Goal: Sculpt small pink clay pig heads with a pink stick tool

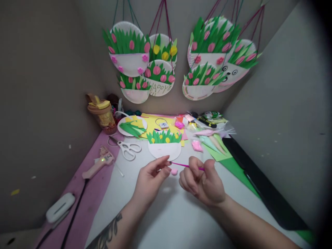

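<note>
My right hand (203, 181) is closed round a thin magenta stick (184, 165), which points left. The stick's tip reaches the fingertips of my left hand (153, 176). Those fingers are bent towards the thumb; whether a small piece lies between them is hidden. A soft pink lump (174, 172), like modelling clay, lies on the white table just below the stick. Beyond my hands is a white half-round paper-plate basket (164, 151) with green paper grass and yellow paper tulips along its top.
White scissors (128, 148) and a pink glue gun (100, 164) lie left. A paper plate (121, 129) holds green cut strips. Pink clay packet (197, 146), piping-shaped bags (214, 143) and green paper (240, 174) are right. Finished plate baskets (129, 65) hang on the wall.
</note>
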`<state>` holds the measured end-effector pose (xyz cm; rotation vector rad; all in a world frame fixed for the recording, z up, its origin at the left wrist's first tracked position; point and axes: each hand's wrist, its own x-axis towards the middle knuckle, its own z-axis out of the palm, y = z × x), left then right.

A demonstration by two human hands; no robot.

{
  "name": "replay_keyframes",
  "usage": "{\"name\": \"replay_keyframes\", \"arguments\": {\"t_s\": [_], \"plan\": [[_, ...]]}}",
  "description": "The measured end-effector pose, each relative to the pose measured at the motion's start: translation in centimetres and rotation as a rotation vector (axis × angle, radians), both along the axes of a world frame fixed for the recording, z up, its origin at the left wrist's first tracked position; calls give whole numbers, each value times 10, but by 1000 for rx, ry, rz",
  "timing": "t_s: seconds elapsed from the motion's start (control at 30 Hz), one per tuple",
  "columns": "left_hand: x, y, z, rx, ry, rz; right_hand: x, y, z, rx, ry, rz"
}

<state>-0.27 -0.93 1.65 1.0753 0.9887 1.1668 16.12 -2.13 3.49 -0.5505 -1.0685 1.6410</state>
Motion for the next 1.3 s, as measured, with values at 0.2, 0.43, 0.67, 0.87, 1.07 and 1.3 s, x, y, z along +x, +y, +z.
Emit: {"name": "replay_keyframes", "arguments": {"t_s": [0.2, 0.43, 0.67, 0.87, 1.07, 1.3], "plan": [[-3, -3, 3, 25, -40, -54, 4, -13, -18, 120, 33, 52], [2, -4, 4, -64, -118, -36, 15, -21, -26, 232, -98, 47], [3, -5, 3, -84, -204, -90, 23, -15, -21, 586, -401, 33], [5, -5, 6, -101, -257, -67, 24, -13, -11, 684, -480, -8], [5, -5, 3, -99, -253, -76, 26, -15, -22, 542, -368, 12], [2, -6, -4, -79, -207, -74, 14, -19, -28, 99, 68, 26]]}}
